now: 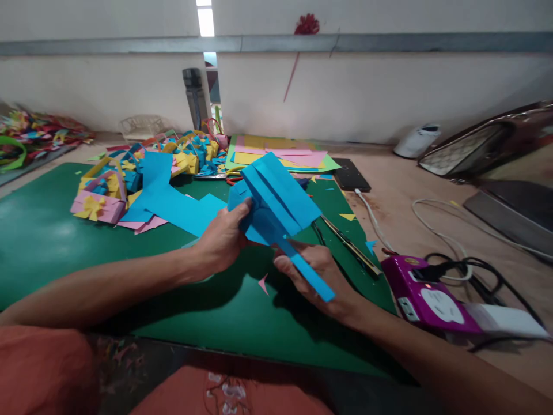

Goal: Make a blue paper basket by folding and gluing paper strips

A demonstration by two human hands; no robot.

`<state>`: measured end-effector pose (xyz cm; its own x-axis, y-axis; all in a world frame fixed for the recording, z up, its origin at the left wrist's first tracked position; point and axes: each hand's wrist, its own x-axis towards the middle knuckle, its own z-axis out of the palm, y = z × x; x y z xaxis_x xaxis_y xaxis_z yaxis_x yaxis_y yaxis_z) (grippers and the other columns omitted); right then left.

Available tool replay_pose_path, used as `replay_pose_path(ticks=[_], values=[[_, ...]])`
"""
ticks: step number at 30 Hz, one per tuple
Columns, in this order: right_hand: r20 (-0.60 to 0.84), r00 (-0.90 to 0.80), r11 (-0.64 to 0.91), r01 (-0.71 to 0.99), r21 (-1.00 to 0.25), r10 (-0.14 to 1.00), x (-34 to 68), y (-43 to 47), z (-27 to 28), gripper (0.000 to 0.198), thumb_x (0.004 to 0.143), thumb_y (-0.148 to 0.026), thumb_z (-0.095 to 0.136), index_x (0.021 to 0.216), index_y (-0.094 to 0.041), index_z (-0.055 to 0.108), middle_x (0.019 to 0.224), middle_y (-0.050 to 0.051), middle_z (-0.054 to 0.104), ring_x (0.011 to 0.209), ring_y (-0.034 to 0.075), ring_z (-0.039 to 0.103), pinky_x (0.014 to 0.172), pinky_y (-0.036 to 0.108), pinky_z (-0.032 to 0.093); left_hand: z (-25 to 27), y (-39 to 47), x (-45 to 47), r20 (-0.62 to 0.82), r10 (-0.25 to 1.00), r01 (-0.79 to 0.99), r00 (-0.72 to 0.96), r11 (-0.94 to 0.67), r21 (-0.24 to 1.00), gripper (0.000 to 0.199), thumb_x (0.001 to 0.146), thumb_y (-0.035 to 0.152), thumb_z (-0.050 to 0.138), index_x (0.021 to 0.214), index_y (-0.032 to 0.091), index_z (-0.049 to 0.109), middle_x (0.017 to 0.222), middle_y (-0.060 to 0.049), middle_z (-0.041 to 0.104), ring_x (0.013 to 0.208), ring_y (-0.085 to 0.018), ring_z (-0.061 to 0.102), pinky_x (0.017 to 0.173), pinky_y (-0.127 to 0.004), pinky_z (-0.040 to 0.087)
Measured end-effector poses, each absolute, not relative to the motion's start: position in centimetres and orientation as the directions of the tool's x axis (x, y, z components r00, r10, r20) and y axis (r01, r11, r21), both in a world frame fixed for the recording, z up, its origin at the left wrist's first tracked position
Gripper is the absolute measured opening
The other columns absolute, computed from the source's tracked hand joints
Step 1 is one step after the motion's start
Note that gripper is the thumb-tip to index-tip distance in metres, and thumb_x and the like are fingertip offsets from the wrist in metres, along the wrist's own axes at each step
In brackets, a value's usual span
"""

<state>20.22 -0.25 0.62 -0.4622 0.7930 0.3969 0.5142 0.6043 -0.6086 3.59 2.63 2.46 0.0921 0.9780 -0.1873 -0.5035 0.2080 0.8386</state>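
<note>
My left hand [222, 239] is closed on the left part of a blue folded paper piece [280, 196], thumb on top. Creases run across its raised panel. My right hand [315, 268] is closed at the lower edge of the same piece, with its fingertips partly hidden beneath it. A narrow blue paper strip [309, 272] sticks out from the piece over my right hand. Both hands are above the green work mat [194, 311]. Flat blue paper sheets [173, 210] lie behind my left hand.
Small paper baskets [103, 199] crowd the mat's back left. Coloured paper sheets [285, 154] are stacked behind, near scissors [235, 180]. At right are a long gold-edged tool [352, 245], a phone [352, 174], a purple power strip [432, 300] and cables [444, 230]. A wall [345, 92] closes the back.
</note>
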Motion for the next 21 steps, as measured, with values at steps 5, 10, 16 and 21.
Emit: replay_pose_path(ticks=[5, 10, 16, 21], values=[[0.294, -0.24, 0.373, 0.424, -0.826, 0.925, 19.9, -0.6, 2.1, 0.035, 0.087, -0.039, 0.047, 0.061, -0.019, 0.059, 0.063, 0.001, 0.065, 0.061, 0.014, 0.062, 0.057, 0.024, 0.048, 2.2, 2.3, 3.3, -0.069, 0.972, -0.41, 0.225, 0.159, 0.898, 0.032, 0.064, 0.04, 0.072, 0.077, 0.015, 0.055, 0.068, -0.001, 0.059, 0.059, -0.013, 0.055, 0.047, -0.022, 0.041], [0.399, -0.191, 0.441, 0.445, -0.779, 0.897, 20.0, -0.2, 2.4, 0.031, 0.087, -0.038, 0.047, 0.064, -0.022, 0.059, 0.062, 0.001, 0.067, 0.058, 0.016, 0.063, 0.054, 0.026, 0.049, 1.6, 1.8, 3.7, -0.078, 0.949, -0.366, 0.306, 0.193, 0.91, 0.03, 0.063, 0.04, 0.069, 0.076, 0.016, 0.057, 0.068, -0.003, 0.06, 0.06, -0.014, 0.055, 0.048, -0.023, 0.044], [0.406, -0.351, 0.536, 0.514, -0.67, 0.844, 22.0, 0.8, 1.7, 0.033, 0.084, -0.039, 0.05, 0.058, -0.023, 0.062, 0.049, 0.003, 0.061, 0.049, 0.02, 0.061, 0.048, 0.029, 0.045, 1.0, 1.5, 4.0, -0.079, 0.942, -0.297, 0.325, 0.181, 0.938, 0.019, 0.06, 0.03, 0.065, 0.073, 0.017, 0.061, 0.065, -0.002, 0.058, 0.06, -0.013, 0.055, 0.05, -0.023, 0.046], [0.419, -0.247, 0.486, 0.486, -0.726, 0.874, 22.9, 1.8, 1.4, 0.03, 0.082, -0.044, 0.053, 0.063, -0.024, 0.065, 0.046, 0.001, 0.057, 0.054, 0.02, 0.06, 0.053, 0.03, 0.045, 1.0, 3.0, 3.1, 0.016, 0.98, -0.286, 0.199, 0.042, 0.957, 0.014, 0.063, 0.025, 0.067, 0.074, 0.016, 0.063, 0.065, 0.001, 0.059, 0.058, -0.011, 0.054, 0.051, -0.022, 0.047]])
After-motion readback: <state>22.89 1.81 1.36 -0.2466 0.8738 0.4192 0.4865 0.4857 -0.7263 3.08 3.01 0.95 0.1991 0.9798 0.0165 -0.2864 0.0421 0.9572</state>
